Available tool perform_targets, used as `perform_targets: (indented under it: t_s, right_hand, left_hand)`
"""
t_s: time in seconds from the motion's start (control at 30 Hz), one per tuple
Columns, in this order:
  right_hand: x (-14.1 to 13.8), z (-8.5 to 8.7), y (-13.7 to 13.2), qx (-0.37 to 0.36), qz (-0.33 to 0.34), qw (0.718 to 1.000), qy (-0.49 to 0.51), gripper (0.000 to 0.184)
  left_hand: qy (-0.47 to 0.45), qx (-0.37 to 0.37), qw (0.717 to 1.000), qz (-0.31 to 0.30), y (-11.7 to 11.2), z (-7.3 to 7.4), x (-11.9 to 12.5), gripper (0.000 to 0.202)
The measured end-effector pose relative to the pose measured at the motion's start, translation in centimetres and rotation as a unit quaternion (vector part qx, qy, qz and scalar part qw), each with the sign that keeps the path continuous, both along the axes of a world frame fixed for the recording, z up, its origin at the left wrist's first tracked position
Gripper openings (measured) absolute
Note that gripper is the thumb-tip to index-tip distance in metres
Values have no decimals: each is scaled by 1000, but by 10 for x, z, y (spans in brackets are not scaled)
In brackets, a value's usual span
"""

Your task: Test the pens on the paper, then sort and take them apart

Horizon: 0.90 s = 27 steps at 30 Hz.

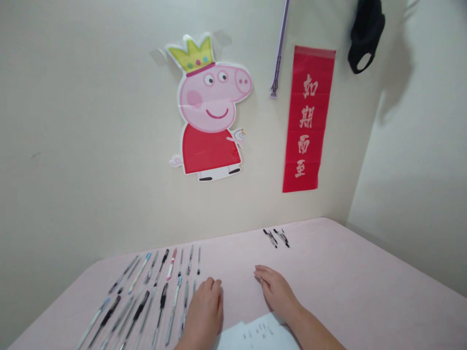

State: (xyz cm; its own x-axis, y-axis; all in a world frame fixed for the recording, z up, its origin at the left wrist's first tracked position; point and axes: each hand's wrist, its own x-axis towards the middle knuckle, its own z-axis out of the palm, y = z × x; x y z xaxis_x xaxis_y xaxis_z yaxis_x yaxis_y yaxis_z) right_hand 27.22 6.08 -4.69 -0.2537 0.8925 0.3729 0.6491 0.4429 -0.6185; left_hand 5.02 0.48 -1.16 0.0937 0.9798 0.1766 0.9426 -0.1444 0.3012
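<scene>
1. Wall (91, 121): fills the view from 9 through 3 o'clock. It carries all the hung items.
2. Table (346, 272): pink top, spanning the field from 4 to 8 o'clock.
3. Cartoon pig cutout (209, 112): taped to the wall at 12 o'clock.
4. Red banner (308, 121): hangs at 1 o'clock, just beside the pig cutout. A black mask (365, 36) hangs at 2 o'clock.
5. Pen rows (146, 311): two ranks on the table, a far rank and a near rank. They lie at 9 to 11 o'clock from my left hand. Each long axis runs about 7 to 1 o'clock. The innermost pens lie just beside that hand, possibly touching it; the view is too soft to confirm contact.
6. Paper sheet (259, 335): lies at 6 o'clock between my forearms, its markings illegible.
7. Left hand (204, 311): rests palm down on the table, fingers together, holding nothing. This is the hand nearer the pen rows.
8. Right hand (275, 289): rests palm down, fingers extended toward 11 o'clock, holding nothing. It sits well apart from the pen rows.
9. Pen pair (276, 237): two dark pens side by side at 12 o'clock from my right hand, well apart from it. Their axes run 10 to 4 o'clock. My right hand is the nearer one.
</scene>
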Motion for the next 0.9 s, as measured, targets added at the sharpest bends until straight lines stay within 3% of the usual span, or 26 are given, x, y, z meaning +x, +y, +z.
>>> perform_targets:
  t_s: [0.17,0.3,0.47,0.9]
  right_hand:
    - [-5,-2,-11,-14,20,1000,4,38]
    - [-4,-4,-9,-17,16,1000,15,37]
    - [0,-4,-6,-20,19,999,25,36]
    - [-1,-1,-6,-20,16,999,26,36]
  left_hand:
    - [120,55,988,81,4,11,-15,34]
    - [167,41,977,125,3,7,-20,41]
    - [187,11,974,125,2,2,-19,44]
    - [147,-51,980,122,0,10,-5,48]
